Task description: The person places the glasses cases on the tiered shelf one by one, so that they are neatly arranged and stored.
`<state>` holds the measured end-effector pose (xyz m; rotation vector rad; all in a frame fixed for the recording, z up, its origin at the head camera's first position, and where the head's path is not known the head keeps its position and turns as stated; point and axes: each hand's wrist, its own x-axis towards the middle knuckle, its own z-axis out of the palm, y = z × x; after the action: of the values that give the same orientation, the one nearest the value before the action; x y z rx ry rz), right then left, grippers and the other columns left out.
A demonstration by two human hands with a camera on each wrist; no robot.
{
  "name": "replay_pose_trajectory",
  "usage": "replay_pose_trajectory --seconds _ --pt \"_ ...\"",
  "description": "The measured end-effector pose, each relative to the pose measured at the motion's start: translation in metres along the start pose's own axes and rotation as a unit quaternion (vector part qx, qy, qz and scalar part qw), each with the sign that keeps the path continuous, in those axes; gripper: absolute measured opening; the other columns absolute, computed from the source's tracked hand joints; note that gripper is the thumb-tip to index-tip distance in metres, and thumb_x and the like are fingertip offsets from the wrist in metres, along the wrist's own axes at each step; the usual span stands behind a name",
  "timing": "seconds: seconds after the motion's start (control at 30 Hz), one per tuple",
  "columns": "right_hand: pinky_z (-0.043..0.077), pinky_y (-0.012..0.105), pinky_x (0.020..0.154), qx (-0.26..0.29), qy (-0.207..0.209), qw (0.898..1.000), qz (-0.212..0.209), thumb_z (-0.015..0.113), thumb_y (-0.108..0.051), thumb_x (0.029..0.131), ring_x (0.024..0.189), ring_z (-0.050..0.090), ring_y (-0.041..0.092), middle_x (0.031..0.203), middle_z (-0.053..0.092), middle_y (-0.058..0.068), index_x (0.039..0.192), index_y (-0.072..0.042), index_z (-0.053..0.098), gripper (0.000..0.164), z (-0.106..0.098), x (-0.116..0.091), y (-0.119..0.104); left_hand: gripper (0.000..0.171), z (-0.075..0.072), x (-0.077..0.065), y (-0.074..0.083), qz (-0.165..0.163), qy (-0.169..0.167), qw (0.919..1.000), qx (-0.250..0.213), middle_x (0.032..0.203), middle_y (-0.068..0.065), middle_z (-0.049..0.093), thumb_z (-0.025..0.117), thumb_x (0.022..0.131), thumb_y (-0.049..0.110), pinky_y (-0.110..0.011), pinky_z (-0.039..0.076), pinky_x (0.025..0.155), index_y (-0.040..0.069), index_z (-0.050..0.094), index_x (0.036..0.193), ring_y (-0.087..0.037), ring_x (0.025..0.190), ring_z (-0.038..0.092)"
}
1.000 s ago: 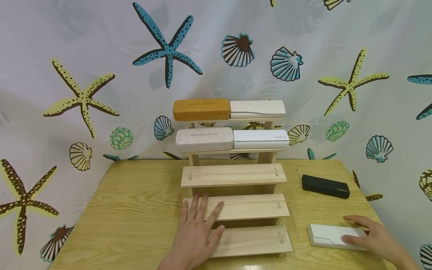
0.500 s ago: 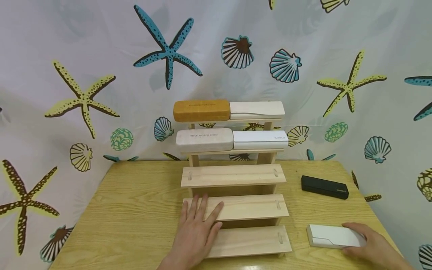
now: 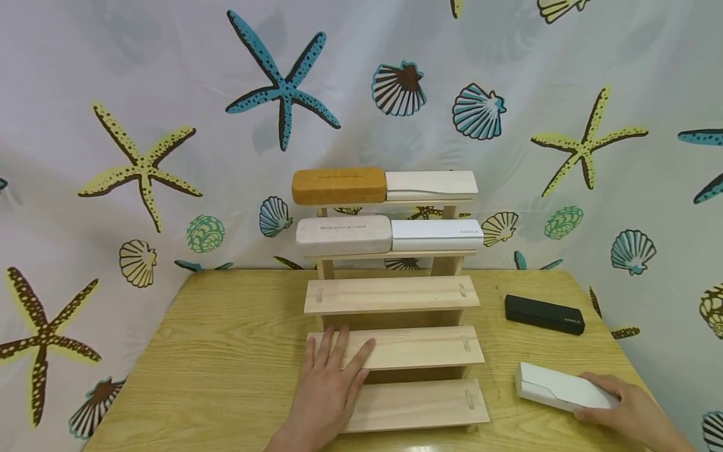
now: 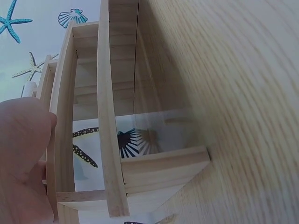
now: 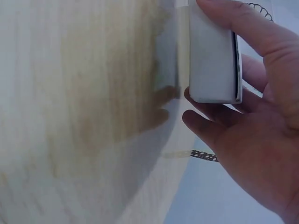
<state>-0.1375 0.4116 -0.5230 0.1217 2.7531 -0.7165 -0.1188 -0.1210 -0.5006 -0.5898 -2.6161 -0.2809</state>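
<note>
My right hand (image 3: 627,407) grips the right end of a white glasses case (image 3: 565,386) between thumb and fingers. The case's left end tilts up from the table. In the right wrist view, the thumb lies along one side of the white case (image 5: 212,56) and the fingers curl round the other. My left hand (image 3: 324,392) lies with spread, straight fingers on the second-lowest step of a wooden tiered stand (image 3: 418,348). The left wrist view has the left hand (image 4: 23,163) against the step's edge, its fingertips hidden.
A black case (image 3: 544,314) lies on the table behind the white one. On the stand's top tier sit an orange-brown case (image 3: 339,186) and a white case (image 3: 431,183). One tier down are a pale grey case (image 3: 343,233) and another white case (image 3: 437,235).
My right hand has closed round the white case's right end. The case has turned and its left end has risen. My left hand has stayed on the stand, its thumb drawn slightly in.
</note>
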Motion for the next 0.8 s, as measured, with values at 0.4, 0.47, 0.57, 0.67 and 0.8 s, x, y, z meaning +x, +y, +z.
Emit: replay_pose_trajectory --seconds 0.4,0.47,0.57,0.67,0.8 --pt "0.053 0.038 0.081 0.031 0.053 0.995 -0.078 0.085 -0.048 0.087 0.12 0.064 0.042 0.147 0.058 0.032 0.149 -0.001 0.058 0.082 -0.027 -0.004 -0.031 0.048 0.001 0.001 0.001 -0.007 -0.003 0.9998 -0.017 0.158 -0.029 0.048 0.054 0.109 0.036 -0.073 0.03 0.119 0.028 0.053 0.156 -0.053 0.148 0.043" --pt "0.053 0.034 0.079 0.036 0.06 0.993 -0.096 0.085 -0.046 0.088 0.119 0.064 0.039 0.146 0.059 0.031 0.148 -0.003 0.059 0.079 -0.031 -0.005 -0.041 0.048 0.001 0.001 0.001 -0.01 -0.007 0.9997 -0.019 0.159 -0.029 0.047 0.054 0.109 0.037 -0.074 0.029 0.12 0.028 0.053 0.157 -0.054 0.149 0.042" --pt "0.052 0.029 0.076 0.037 0.078 0.988 -0.125 0.086 -0.045 0.087 0.116 0.064 0.034 0.145 0.061 0.028 0.148 -0.006 0.061 0.076 -0.037 -0.008 -0.059 0.048 0.001 0.001 0.002 -0.011 -0.006 0.9997 -0.018 0.159 -0.028 0.048 0.053 0.109 0.038 -0.074 0.029 0.12 0.028 0.053 0.157 -0.053 0.149 0.042" --pt "0.051 0.027 0.074 0.034 0.106 0.981 -0.16 0.087 -0.043 0.086 0.111 0.064 0.023 0.143 0.064 0.023 0.144 -0.011 0.064 0.07 -0.044 -0.01 -0.076 0.049 0.001 0.001 0.002 -0.01 -0.004 0.9998 -0.016 0.159 -0.028 0.049 0.054 0.109 0.039 -0.074 0.029 0.119 0.028 0.053 0.156 -0.053 0.148 0.043" --pt "0.049 0.026 0.073 0.031 0.138 0.97 -0.198 0.089 -0.042 0.085 0.1 0.06 0.008 0.137 0.069 0.014 0.139 -0.018 0.068 0.063 -0.052 -0.01 -0.095 0.05 0.001 0.002 0.001 -0.012 -0.009 0.9998 -0.015 0.159 -0.029 0.048 0.055 0.108 0.042 -0.074 0.028 0.12 0.028 0.053 0.157 -0.054 0.148 0.042"
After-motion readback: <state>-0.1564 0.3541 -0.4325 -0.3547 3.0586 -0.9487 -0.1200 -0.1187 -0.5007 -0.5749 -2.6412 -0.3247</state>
